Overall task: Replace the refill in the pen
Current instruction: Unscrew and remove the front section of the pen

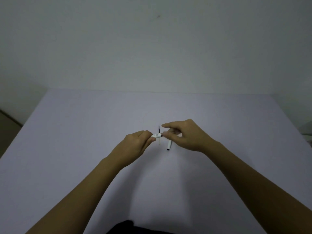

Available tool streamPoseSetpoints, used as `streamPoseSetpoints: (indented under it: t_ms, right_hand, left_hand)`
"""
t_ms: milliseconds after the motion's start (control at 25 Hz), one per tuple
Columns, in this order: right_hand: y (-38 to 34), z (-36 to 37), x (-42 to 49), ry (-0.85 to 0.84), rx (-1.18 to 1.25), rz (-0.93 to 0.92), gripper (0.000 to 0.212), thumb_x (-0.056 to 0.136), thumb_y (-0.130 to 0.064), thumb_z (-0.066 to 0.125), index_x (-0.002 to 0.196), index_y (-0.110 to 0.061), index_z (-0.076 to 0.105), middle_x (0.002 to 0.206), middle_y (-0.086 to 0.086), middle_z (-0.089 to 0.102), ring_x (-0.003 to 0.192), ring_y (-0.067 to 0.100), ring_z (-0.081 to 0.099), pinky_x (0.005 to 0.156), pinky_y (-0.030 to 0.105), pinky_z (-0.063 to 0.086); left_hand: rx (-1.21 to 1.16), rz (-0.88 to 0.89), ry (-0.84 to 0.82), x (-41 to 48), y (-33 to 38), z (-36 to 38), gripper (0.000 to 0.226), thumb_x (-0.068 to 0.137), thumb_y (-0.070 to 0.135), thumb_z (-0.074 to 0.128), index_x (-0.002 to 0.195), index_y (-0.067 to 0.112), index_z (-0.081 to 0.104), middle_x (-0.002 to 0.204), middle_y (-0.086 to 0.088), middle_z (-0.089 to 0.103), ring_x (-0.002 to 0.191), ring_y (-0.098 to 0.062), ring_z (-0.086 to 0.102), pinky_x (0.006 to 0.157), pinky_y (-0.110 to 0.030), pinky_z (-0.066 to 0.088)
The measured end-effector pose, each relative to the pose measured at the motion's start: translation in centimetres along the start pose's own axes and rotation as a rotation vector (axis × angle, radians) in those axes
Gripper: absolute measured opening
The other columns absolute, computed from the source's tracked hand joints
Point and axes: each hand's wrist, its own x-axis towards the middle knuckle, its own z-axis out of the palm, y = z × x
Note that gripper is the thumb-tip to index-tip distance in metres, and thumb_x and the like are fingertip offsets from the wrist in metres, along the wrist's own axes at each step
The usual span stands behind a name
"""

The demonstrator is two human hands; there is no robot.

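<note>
Near the middle of the pale desk [67, 132], well in from every edge, the person's two hands meet above the surface. The left hand [135, 144] is clenched around a white pen barrel [156, 135], whose long axis runs left to right with its open end facing the right hand [185, 135]. That hand pinches something small at the barrel's mouth; what it is cannot be made out. A white pen cap [169, 145] stands out below the right hand. A thin dark refill [159, 130] lies beyond, pointing towards the far edge, its near part hidden behind the barrel.
</note>
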Motion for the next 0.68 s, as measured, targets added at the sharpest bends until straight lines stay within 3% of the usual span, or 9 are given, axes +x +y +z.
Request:
streamPoseSetpoints:
  t_ms: [120, 240, 360, 480, 600, 680]
  right_hand:
    - [0.34, -0.01, -0.12, 0.017, 0.042, 0.052, 0.021, 0.088, -0.028, 0.058, 0.08, -0.017, 0.073, 0.073, 0.001, 0.075, 0.054, 0.002, 0.057, 0.051, 0.012, 0.038]
    - [0.19, 0.03, -0.64, 0.008, 0.117, 0.0, 0.01, 0.082, -0.021, 0.067, 0.09, -0.017, 0.072, 0.077, -0.006, 0.069, 0.073, 0.003, 0.061, 0.068, 0.007, 0.045]
    - [0.21, 0.12, -0.51, -0.068, 0.043, 0.062, 0.018, 0.087, -0.032, 0.059, 0.097, -0.022, 0.069, 0.078, -0.008, 0.065, 0.069, -0.003, 0.057, 0.067, 0.01, 0.045]
    - [0.23, 0.0, -0.32, -0.144, 0.064, 0.195, 0.029, 0.093, -0.037, 0.047, 0.086, -0.023, 0.072, 0.071, -0.008, 0.069, 0.061, 0.001, 0.059, 0.061, 0.017, 0.043]
    - [-0.06, -0.15, -0.53, -0.035, -0.008, 0.024, 0.013, 0.085, -0.027, 0.063, 0.09, -0.022, 0.073, 0.072, -0.004, 0.069, 0.065, 0.007, 0.057, 0.062, 0.02, 0.041]
    - [-0.17, -0.27, -0.7, 0.046, 0.006, -0.055, 0.018, 0.081, -0.026, 0.069, 0.098, -0.02, 0.073, 0.079, -0.006, 0.071, 0.07, 0.003, 0.058, 0.067, 0.011, 0.042]
  left_hand:
    - [0.042, 0.027, 0.001, -0.19, -0.2, -0.17, 0.026, 0.094, 0.029, 0.044, 0.092, 0.006, 0.057, 0.074, -0.009, 0.06, 0.058, -0.017, 0.042, 0.053, -0.027, 0.033]
    - [0.073, 0.042, -0.019, -0.34, -0.21, 0.13, 0.03, 0.094, 0.031, 0.043, 0.092, 0.005, 0.057, 0.075, -0.011, 0.061, 0.059, -0.024, 0.049, 0.052, -0.03, 0.037]
    - [0.073, 0.053, 0.009, -0.31, 0.23, 0.25, 0.042, 0.091, 0.038, 0.033, 0.091, 0.004, 0.057, 0.073, -0.012, 0.061, 0.058, -0.025, 0.05, 0.052, -0.029, 0.037]
    - [0.078, 0.064, 0.028, -0.04, 0.36, 0.12, 0.044, 0.092, 0.038, 0.031, 0.09, 0.003, 0.057, 0.072, -0.012, 0.06, 0.057, -0.025, 0.049, 0.051, -0.029, 0.036]
    - [0.047, 0.045, 0.018, 0.01, 0.3, 0.15, 0.037, 0.092, 0.036, 0.038, 0.091, 0.004, 0.057, 0.073, -0.011, 0.06, 0.058, -0.026, 0.05, 0.053, -0.028, 0.035]
    - [0.044, 0.038, 0.043, 0.04, 0.32, 0.1, 0.035, 0.092, 0.034, 0.039, 0.09, 0.005, 0.058, 0.071, -0.01, 0.06, 0.057, -0.023, 0.049, 0.053, -0.026, 0.034]
